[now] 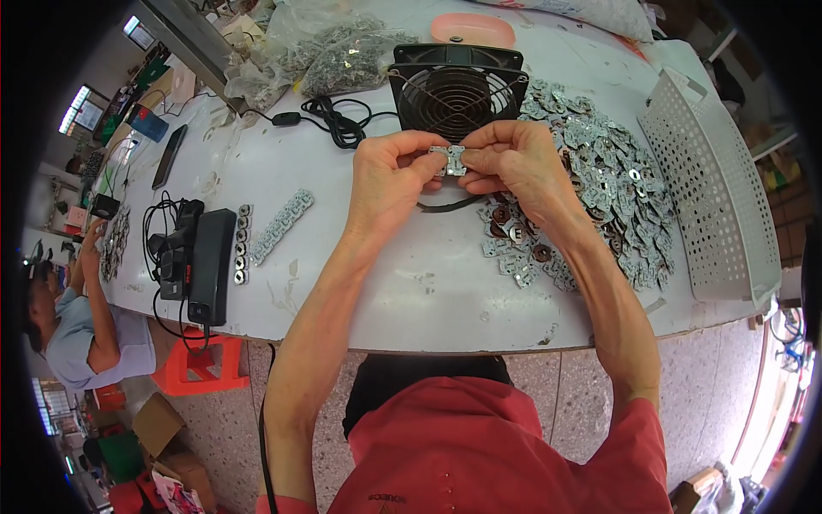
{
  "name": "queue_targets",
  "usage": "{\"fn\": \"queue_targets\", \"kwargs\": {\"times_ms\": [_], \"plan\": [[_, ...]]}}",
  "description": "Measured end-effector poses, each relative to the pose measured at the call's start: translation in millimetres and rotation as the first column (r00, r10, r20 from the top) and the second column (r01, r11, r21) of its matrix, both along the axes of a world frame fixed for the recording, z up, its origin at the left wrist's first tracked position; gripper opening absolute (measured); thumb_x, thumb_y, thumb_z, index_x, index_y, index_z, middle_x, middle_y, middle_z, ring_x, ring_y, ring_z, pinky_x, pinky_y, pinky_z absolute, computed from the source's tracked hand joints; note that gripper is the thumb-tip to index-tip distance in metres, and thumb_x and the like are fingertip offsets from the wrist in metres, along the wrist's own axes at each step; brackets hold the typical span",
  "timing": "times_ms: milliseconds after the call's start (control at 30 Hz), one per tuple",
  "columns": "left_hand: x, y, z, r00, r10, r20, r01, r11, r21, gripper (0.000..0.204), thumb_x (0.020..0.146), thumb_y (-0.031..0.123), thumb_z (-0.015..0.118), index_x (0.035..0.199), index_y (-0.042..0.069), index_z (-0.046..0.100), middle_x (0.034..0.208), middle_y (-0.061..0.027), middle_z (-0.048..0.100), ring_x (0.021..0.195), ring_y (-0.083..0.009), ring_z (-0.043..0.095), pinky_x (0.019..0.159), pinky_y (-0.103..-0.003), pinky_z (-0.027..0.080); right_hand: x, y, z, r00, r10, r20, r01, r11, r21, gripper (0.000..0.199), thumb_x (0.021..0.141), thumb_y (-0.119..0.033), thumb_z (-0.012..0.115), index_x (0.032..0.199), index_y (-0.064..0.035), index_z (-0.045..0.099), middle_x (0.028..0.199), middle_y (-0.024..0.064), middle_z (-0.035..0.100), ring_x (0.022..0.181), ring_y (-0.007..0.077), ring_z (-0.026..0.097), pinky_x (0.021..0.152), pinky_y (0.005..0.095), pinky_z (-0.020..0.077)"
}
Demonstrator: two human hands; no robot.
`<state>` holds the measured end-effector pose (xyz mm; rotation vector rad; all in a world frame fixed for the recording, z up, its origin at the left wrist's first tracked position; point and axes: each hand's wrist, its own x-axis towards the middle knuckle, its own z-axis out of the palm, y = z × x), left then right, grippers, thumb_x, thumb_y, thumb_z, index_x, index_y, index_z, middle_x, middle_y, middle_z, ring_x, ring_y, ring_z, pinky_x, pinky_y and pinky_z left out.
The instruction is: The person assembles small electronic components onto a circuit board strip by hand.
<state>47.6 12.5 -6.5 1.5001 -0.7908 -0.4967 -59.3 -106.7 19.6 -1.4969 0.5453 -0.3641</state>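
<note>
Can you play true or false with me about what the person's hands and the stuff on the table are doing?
1. Both hands hold a small metal piece between them. True: the left hand and right hand pinch it together.
2. The black fan sits beyond the hands on the table. True.
3. The pile of metal pieces lies to the person's left. False: it lies to the right, beside the right forearm.
4. The white perforated basket is full of metal pieces. False: none show in it; it stands tilted at the table's right end.
5. A row of metal pieces lies on the table to the left of the hands. True.
</note>
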Motion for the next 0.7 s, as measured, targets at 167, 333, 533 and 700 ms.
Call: {"fn": "queue_targets", "kwargs": {"times_ms": [167,333,533,700], "plan": [[0.8,1.9,2.1,1.0,0.014,0.001,-0.014,1.0,0.01,0.014,0.078,0.0,0.06,0.09,-0.004,0.066,0.07,-0.0049,0.062,0.059,-0.0077,0.057,0.052,-0.021,0.048,2.7,1.6,-2.3,1.0,0.003,0.014,-0.003,1.0,-0.028,0.012,0.076,0.002,0.06,0.086,0.0095,0.061,0.075,0.0137,0.063,0.061,0.0169,0.063,0.055,0.0239,0.0534],[2.5,3.2,3.1,0.999,0.032,-0.005,-0.032,0.999,0.007,0.013,0.079,0.0,0.06,0.09,-0.004,0.066,0.07,-0.0051,0.062,0.059,-0.0082,0.057,0.051,-0.021,0.049,5.4,5.0,-4.3,0.999,-0.005,0.043,0.006,1.0,-0.025,0.012,0.076,0.002,0.061,0.086,0.0091,0.061,0.074,0.0126,0.063,0.061,0.0156,0.063,0.054,0.0231,0.0526],[2.9,2.6,4.3,0.997,0.055,-0.046,-0.055,0.998,0.013,0.013,0.079,0.001,0.06,0.089,-0.004,0.066,0.071,-0.0071,0.063,0.06,-0.0106,0.06,0.051,-0.022,0.05,6.1,5.7,-8.5,0.997,-0.01,0.079,0.014,0.999,-0.043,0.013,0.078,0.002,0.06,0.088,0.0088,0.059,0.074,0.012,0.064,0.063,0.0148,0.063,0.055,0.0223,0.0522],[3.7,2.7,3.4,0.998,0.057,-0.039,-0.058,0.998,-0.006,0.013,0.079,0.002,0.06,0.089,-0.005,0.065,0.072,-0.0082,0.064,0.06,-0.0116,0.062,0.052,-0.023,0.051,6.0,6.1,-8.5,0.997,-0.019,0.074,0.021,0.999,-0.036,0.013,0.078,0.001,0.059,0.089,0.0087,0.059,0.075,0.0123,0.064,0.063,0.0149,0.064,0.056,0.0224,0.0523]]}}
